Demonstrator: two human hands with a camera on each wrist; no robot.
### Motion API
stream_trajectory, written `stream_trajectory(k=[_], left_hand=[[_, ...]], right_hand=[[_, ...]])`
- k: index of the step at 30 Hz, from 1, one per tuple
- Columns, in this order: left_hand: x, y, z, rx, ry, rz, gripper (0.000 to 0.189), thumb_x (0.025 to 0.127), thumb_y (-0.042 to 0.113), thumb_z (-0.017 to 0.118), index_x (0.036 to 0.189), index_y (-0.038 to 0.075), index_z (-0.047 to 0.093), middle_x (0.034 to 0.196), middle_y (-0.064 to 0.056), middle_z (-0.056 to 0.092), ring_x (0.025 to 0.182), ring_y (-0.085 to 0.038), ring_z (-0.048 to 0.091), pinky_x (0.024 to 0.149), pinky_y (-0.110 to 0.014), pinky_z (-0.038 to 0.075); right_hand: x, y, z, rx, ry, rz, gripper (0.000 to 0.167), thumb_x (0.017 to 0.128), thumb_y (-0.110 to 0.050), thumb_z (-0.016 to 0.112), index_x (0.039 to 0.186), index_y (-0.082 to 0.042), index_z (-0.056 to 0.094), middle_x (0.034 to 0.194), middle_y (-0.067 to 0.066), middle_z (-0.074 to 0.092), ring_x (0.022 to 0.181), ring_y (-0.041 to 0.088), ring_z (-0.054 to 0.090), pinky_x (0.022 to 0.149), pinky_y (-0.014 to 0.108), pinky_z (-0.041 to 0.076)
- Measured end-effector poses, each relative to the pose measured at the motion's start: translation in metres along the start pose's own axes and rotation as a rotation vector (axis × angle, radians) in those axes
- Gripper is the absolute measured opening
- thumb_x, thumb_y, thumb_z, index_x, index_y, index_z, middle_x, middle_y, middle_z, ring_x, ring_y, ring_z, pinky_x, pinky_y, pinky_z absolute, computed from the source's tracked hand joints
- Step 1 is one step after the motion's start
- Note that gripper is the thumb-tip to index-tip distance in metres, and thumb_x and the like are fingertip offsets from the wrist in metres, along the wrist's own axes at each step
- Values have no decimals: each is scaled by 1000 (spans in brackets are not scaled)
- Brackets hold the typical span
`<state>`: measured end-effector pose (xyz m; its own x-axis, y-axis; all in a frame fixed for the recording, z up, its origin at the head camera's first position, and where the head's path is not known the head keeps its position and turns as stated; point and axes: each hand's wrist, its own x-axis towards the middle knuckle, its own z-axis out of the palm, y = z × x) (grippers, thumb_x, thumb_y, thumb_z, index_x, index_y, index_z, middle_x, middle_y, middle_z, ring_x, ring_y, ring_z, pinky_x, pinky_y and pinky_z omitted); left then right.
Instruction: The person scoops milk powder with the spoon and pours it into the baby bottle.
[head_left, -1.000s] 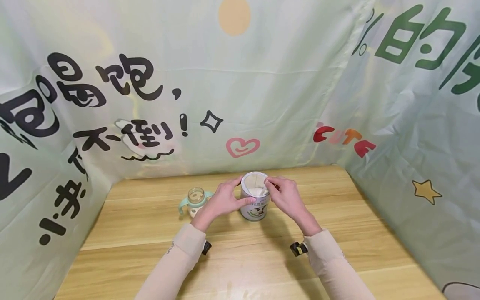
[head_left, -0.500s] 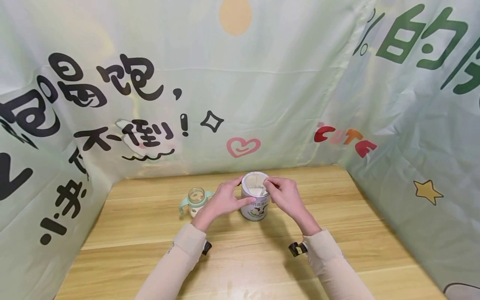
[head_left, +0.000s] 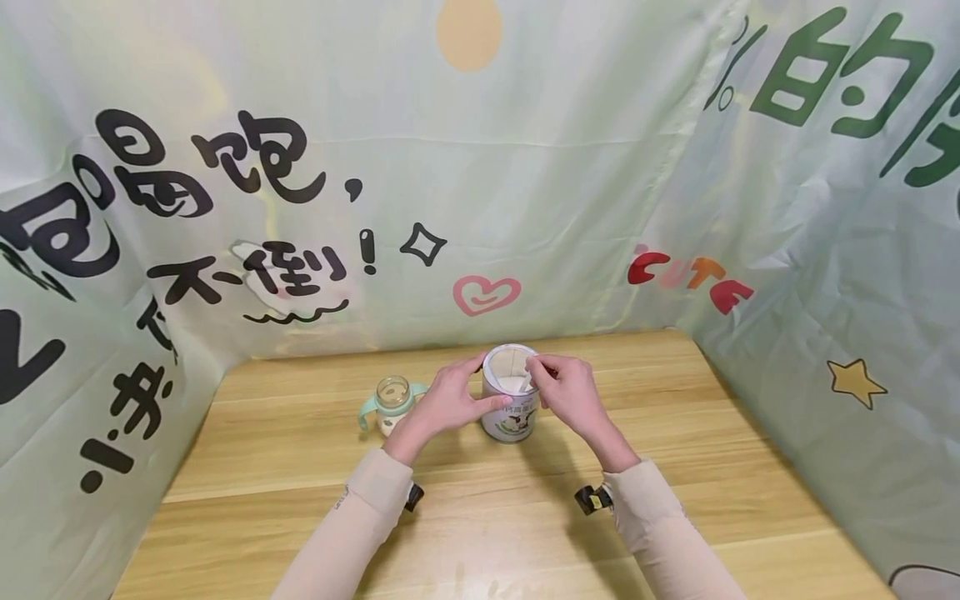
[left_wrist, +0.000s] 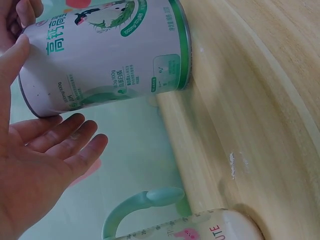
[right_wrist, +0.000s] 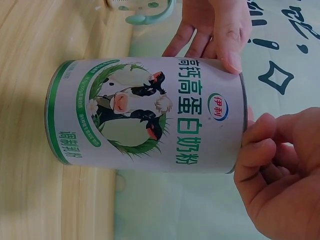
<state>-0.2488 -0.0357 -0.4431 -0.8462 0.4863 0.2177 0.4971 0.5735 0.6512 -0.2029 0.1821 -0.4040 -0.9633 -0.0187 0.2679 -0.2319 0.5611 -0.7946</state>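
A white milk powder can (head_left: 497, 419) with a cow picture and green bottom band stands upright and lidless, pale powder (head_left: 512, 384) visible inside. My left hand (head_left: 448, 397) steadies it near the top, thumb on the front and fingers around the left side; in the left wrist view those fingers (left_wrist: 75, 142) are fairly straight against the rim. Over the right side of the opening, my right hand (head_left: 573, 393) pinches a thin whitish scoop handle (head_left: 527, 384); its lower end is hidden in the can. Curled right fingers (right_wrist: 255, 160) show at the rim in the right wrist view.
Left of the can, partly behind my left wrist, stands a baby bottle (head_left: 392, 397) with mint handles, its top uncapped. The wooden table (head_left: 495, 517) is bounded by printed fabric walls (head_left: 570, 233) at the back and both sides.
My right hand has shifted very slightly to the left over the can's opening. The left hand, can and bottle stay where they were.
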Motion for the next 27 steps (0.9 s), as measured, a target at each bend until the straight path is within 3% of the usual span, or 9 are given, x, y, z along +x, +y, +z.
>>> stream_trajectory(k=[8,13,18,27], left_hand=[[-1,0,0,-5,3,2,91,89,58,80,157,7,49,152,-18,60,142,-36,56,118,-55,46],[-1,1,1,2,1,-4,91,89,58,80,157,7,48,153,-18,59,143,-37,55,119,-55,46],[-2,0,1,-6,7,-4,90,89,58,80,156,7,49,151,-18,60,142,-37,56,118,-55,47],[-1,1,1,-17,1,-17,91,88,58,80,157,7,49,153,-19,58,143,-38,54,119,-56,45]], right_hand=[[1,-1,-3,-4,3,2,25,106,-17,62,92,-3,77,69,14,67,50,26,61,42,22,38],[1,-2,-3,-24,-3,-13,17,103,-14,66,92,-6,77,66,15,67,49,22,60,42,22,38],[0,0,-2,-25,-34,-3,21,104,-14,63,90,-6,75,61,15,63,48,15,57,42,22,38],[1,-1,-5,85,-54,68,25,107,-18,60,95,-2,74,67,12,65,51,18,59,44,26,47]])
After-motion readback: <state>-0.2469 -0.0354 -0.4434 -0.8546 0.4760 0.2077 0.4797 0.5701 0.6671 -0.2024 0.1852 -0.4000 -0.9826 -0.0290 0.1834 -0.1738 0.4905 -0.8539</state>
